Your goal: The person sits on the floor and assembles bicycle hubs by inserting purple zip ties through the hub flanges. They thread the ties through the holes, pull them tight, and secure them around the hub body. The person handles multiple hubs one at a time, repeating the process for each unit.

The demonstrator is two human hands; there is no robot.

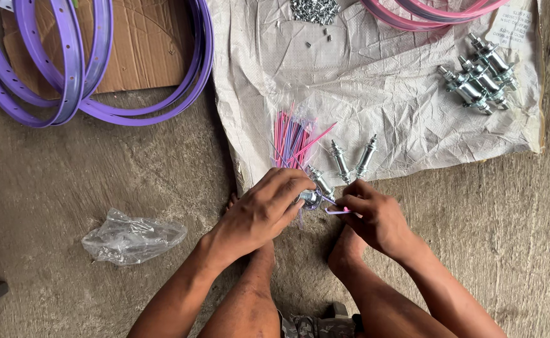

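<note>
Hub (311,198), a small silver metal one, sits in the curled fingers of the left hand (259,213), held just above the bare feet at the near edge of the white woven sack (388,106). Right hand (375,219) pinches one thin purple spoke (337,211) between thumb and fingers, its tip touching the hub. Three more hubs (344,164) lie side by side on the sack just beyond the hands, and a cluster of about five others (480,80) rests near the sack's far right corner. Beside the three lies a bundle of pink and purple spokes (292,139), too many to count, partly in clear wrap. A heap of small silver nipples (314,9) sits at the top edge. Three purple rims (74,75) overlap on cardboard (137,50) at left; two pink rims (413,15) show at the top. One crumpled clear plastic bag (132,238) lies on the concrete floor (68,175)
</note>
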